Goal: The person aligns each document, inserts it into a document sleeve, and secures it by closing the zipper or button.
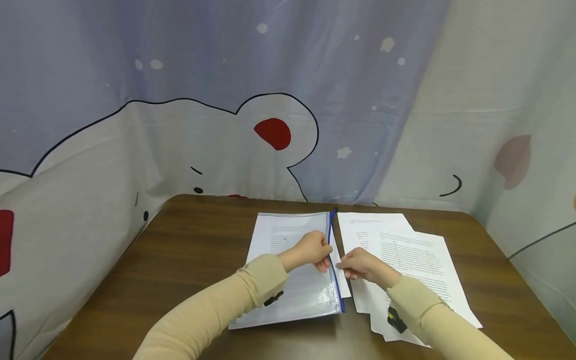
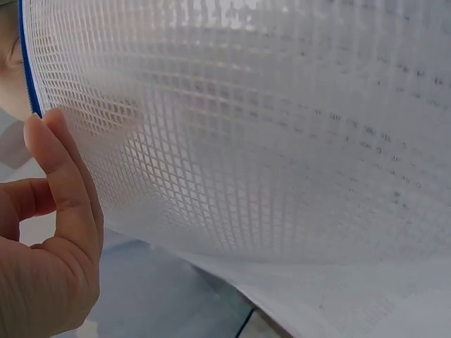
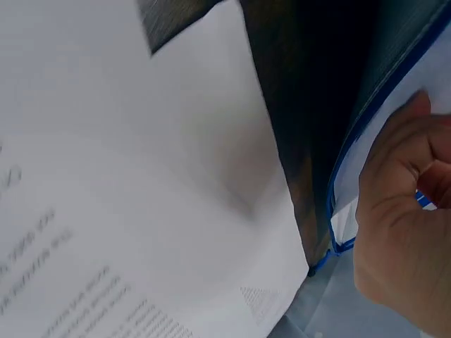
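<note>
A clear mesh zipper pouch [image 1: 306, 295] with a blue zipper edge lies on the table, printed paper showing through it. My left hand [image 1: 311, 248] holds its top layer at the zipper side; in the left wrist view the fingertips [image 2: 53, 123] meet the blue edge and the mesh layer bows upward. A white sheet [image 1: 343, 286] sticks out past the zipper on the right. My right hand [image 1: 366, 265] pinches that sheet's edge, with the fingers partly hidden. In the right wrist view, the right hand [image 3: 405, 211] is at the pouch's blue-edged opening.
Overlapping printed sheets [image 1: 414, 255] lie to the right of the pouch, partly under my right forearm. The brown wooden table [image 1: 198, 240] extends to both sides. A patterned curtain [image 1: 216, 145] hangs behind it.
</note>
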`<state>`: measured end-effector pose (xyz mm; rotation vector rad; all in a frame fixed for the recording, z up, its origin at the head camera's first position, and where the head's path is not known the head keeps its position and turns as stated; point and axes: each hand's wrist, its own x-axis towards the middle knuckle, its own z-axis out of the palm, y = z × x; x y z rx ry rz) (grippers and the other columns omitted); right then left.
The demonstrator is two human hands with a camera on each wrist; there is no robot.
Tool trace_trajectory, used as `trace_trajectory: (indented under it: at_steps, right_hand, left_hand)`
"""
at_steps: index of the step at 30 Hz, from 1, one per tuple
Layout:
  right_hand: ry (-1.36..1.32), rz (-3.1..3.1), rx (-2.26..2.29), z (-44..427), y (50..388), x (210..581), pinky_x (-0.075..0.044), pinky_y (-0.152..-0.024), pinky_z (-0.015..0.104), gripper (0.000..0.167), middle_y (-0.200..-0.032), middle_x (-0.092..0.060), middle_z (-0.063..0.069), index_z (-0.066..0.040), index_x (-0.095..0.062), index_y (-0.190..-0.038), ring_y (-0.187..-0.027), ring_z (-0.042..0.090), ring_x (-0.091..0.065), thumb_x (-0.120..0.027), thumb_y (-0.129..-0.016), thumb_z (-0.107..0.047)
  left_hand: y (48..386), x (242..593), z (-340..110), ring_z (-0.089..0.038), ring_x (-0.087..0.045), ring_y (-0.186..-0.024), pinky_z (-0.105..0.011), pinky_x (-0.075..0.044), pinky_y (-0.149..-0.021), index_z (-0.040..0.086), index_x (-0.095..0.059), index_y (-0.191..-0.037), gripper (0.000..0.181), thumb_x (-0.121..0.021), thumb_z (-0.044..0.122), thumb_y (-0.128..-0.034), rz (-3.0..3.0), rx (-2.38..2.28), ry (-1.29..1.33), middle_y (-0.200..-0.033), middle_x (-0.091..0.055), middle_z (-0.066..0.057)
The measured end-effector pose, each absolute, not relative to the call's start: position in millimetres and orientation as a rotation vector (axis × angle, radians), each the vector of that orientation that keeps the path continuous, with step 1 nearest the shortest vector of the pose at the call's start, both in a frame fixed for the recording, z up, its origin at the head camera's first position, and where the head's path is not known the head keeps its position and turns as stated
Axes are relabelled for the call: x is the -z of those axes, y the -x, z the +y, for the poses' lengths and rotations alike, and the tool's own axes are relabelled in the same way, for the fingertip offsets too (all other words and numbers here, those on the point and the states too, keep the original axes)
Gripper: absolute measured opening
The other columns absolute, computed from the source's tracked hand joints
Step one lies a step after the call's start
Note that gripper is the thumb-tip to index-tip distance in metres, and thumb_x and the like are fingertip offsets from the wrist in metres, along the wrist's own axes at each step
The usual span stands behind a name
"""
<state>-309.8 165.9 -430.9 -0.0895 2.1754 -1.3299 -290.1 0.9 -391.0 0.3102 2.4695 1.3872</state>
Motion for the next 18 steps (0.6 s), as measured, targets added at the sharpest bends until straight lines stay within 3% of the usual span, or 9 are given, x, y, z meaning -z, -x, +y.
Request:
trace_trajectory:
  at_steps: [9,18]
  right_hand:
    - [0.079,2.096,1.424,152.8,304.7,436.5,-0.035,-0.043,0.008,0.016,-0.051,-0.048,-0.006,0.004,-0.059,-0.085,-0.042,-0.001,-0.041,-0.044,-0.091,0.002]
    - [0.224,2.178,1.342,169.4,306.2,435.3,-0.032,-0.04,0.009,0.024,-0.049,-0.056,-0.007,-0.006,-0.056,-0.066,-0.038,-0.002,-0.04,-0.058,-0.09,-0.009]
  left_hand:
    - [292.2,388.1,1.8,-0.015,-0.061,-0.042,-0.022,-0.053,-0.046,0.006,-0.044,-0.062,0.03,-0.047,-0.003,-0.0906,2.495,-1.403,-0.301,-0.069,-0.067,-0.027]
    - [293.2,398.5,-3.7,-0.009,-0.055,-0.037,-0.023,-0.054,-0.046,0.003,-0.048,-0.065,0.026,-0.049,-0.002,-0.0901,2.494,-1.338,-0.274,-0.068,-0.067,-0.027]
